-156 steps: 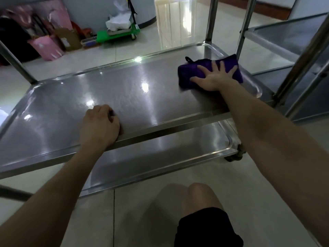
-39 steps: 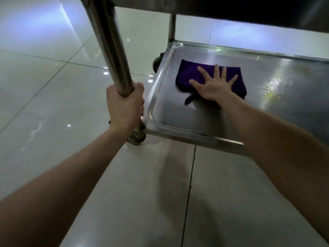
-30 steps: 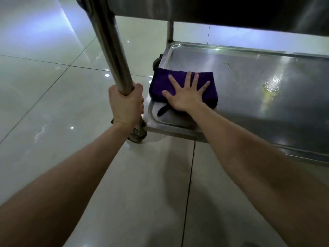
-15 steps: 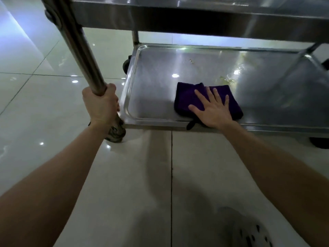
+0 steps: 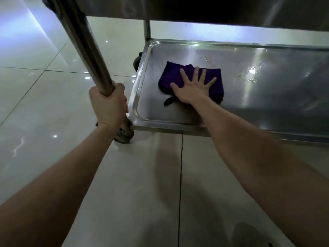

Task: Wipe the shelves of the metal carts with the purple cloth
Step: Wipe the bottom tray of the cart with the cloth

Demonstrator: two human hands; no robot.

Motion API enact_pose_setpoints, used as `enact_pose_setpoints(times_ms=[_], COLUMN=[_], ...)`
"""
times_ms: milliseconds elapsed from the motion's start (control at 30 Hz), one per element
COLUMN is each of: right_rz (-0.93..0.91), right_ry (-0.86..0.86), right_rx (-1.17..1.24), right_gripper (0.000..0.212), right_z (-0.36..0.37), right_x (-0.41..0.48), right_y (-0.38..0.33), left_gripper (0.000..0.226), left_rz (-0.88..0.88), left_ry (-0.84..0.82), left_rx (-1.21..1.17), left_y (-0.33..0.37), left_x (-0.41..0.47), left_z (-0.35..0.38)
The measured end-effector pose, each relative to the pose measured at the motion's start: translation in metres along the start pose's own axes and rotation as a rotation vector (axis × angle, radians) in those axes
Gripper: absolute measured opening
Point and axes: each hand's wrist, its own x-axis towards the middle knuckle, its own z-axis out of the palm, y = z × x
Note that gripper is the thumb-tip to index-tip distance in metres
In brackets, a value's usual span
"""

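With the left hand (image 5: 108, 106) gripping the post (image 5: 85, 50), the flat right hand (image 5: 193, 86) should sweep the cloth (image 5: 170, 73) over the shelf's (image 5: 267, 107) wet spots (image 5: 251, 72).

Left: we extend the arm, left hand (image 5: 108, 104) wrapped round the cart post (image 5: 89, 56) | Right: we reach forward, right hand (image 5: 192, 89) palm down, fingers (image 5: 196, 73) spread on the cloth (image 5: 170, 75)
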Motion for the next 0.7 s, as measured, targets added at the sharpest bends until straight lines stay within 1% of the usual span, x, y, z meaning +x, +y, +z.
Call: enact_pose_setpoints(times_ms=[100, 167, 267, 400, 500, 633, 700], right_rz=[-0.128, -0.192, -0.284, -0.357, -0.291, -0.094, -0.002], right_ry=[0.002, 0.022, 0.031, 0.005, 0.000, 0.020, 0.023], right_rx=[-0.013, -0.020, -0.005, 0.033, 0.043, 0.023, 0.029], right_gripper=[0.091, 0.089, 0.085, 0.082, 0.083, 0.086, 0.088], right_z=[0.015, 0.026, 0.037, 0.039, 0.036, 0.029, 0.025], right_x=[-0.018, -0.041, -0.074, -0.100, -0.107, -0.113, -0.118], right_y=[-0.061, -0.080, -0.081, -0.043, 0.009, 0.096, 0.123], left_gripper=[0.028, 0.029, 0.033, 0.031, 0.027, 0.023, 0.023], left_rz=[-0.007, -0.007, 0.004, -0.016, -0.017, 0.004, 0.003], left_ry=[-0.012, -0.022, -0.050, -0.047, -0.031, -0.059, -0.101], left_rx=[0.008, 0.007, 0.035, 0.078, 0.112, 0.197, 0.208], left_y=[0.002, 0.003, 0.006, 0.010, 0.012, 0.014, 0.014], left_x=[0.000, -0.002, -0.003, -0.004, -0.005, -0.005, -0.005], left_z=[0.000, 0.000, 0.000, -0.004, -0.006, -0.010, -0.013])
